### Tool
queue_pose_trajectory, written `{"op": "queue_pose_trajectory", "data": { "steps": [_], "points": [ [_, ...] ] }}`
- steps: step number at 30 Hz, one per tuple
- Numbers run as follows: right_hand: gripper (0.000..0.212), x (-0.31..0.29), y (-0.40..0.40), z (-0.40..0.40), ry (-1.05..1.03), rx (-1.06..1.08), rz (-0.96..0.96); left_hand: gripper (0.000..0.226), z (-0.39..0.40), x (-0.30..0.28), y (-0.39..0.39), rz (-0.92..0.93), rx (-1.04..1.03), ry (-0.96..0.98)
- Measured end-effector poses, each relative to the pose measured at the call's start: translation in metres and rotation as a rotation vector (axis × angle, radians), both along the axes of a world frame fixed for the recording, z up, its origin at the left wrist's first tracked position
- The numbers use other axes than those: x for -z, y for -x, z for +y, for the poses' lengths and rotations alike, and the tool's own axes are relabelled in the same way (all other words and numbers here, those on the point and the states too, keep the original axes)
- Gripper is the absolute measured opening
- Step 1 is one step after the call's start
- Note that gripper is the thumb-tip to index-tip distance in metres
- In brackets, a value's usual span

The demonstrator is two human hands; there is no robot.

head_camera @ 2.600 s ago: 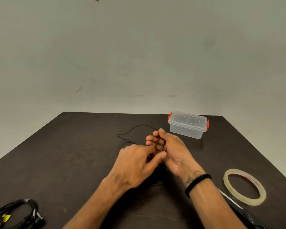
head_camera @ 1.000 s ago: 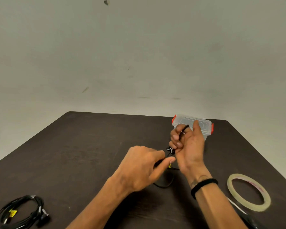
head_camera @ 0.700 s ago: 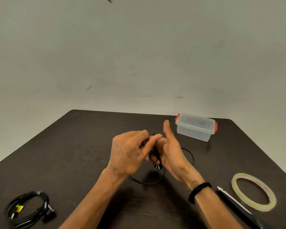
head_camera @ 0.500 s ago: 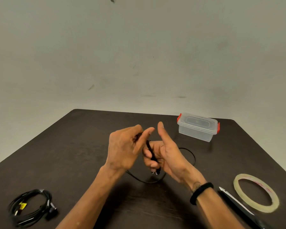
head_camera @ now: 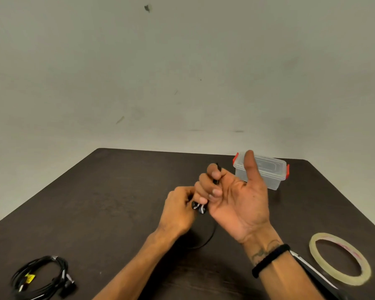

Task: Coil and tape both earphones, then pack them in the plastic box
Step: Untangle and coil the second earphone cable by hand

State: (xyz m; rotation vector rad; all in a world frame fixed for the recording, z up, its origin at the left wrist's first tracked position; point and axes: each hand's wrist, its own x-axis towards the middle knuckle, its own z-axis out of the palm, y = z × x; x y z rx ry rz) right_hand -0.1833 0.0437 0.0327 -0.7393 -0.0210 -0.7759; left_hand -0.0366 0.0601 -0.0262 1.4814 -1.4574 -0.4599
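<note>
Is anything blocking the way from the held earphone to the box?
Only the box's own lid, which is shut. The table between the hands' earphone and the box shows nothing else.

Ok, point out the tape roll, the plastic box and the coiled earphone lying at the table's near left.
tape roll (head_camera: 364,276): head view, on the ring's near right band.
plastic box (head_camera: 275,169): head view, on the lid's right part.
coiled earphone (head_camera: 62,267): head view, on the bundled black cable's right side.
</note>
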Motion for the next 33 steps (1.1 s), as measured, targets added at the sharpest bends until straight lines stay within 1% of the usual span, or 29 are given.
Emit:
{"op": "queue_pose_trajectory", "data": {
  "steps": [2,3,5,6,7,8,10,15,17,20,23,24,25,29,31,33],
  "points": [
    [0.074,0.0,0.004,-0.003,-0.035,0.108,-0.039,0.036,0.0,0.003,0.006,-0.124,-0.012,-0.049],
    [0.074,0.0,0.006,-0.005,-0.046,0.164,-0.049,0.042,0.002,0.002,0.009,-0.197,-0.003,-0.049],
    [0.077,0.001,0.011,-0.01,-0.046,0.282,-0.046,0.056,0.006,0.003,0.014,-0.402,-0.016,0.005],
    [0.078,0.002,0.014,-0.012,-0.03,0.342,-0.028,0.059,0.007,0.002,0.014,-0.497,-0.031,0.053],
    [0.079,0.002,0.016,-0.014,-0.004,0.404,0.007,0.061,0.009,0.001,0.014,-0.541,-0.05,0.109],
    [0.078,0.002,0.018,-0.015,0.029,0.463,0.055,0.061,0.01,-0.001,0.013,-0.561,-0.073,0.173],
    [0.076,0.004,0.017,-0.018,0.097,0.55,0.166,0.061,0.009,-0.005,0.009,-0.533,-0.124,0.29],
    [0.076,0.014,0.007,-0.02,0.274,0.632,0.433,0.058,0.012,-0.02,0.001,-0.419,-0.165,0.505],
    [0.077,0.019,0.003,-0.019,0.336,0.609,0.516,0.058,0.013,-0.024,-0.003,-0.402,-0.197,0.559],
    [0.084,0.024,-0.002,-0.015,0.399,0.508,0.626,0.059,0.014,-0.027,-0.009,-0.407,-0.219,0.621],
    [0.105,0.027,-0.01,-0.008,0.564,0.365,0.782,0.056,0.017,-0.031,-0.011,-0.417,-0.199,0.673],
    [0.108,0.028,-0.012,-0.005,0.607,0.306,0.816,0.056,0.017,-0.032,-0.012,-0.419,-0.195,0.679],
    [0.108,0.028,-0.013,-0.002,0.619,0.253,0.847,0.055,0.017,-0.032,-0.013,-0.419,-0.198,0.678],
    [0.096,0.024,-0.013,0.004,0.562,0.074,0.914,0.059,0.013,-0.032,-0.022,-0.358,-0.229,0.637],
    [0.095,0.023,-0.013,0.004,0.548,0.021,0.902,0.062,0.011,-0.033,-0.025,-0.288,-0.226,0.604],
    [0.092,0.021,-0.013,0.005,0.505,-0.025,0.832,0.065,0.008,-0.031,-0.027,-0.196,-0.207,0.552]
  ]
}}
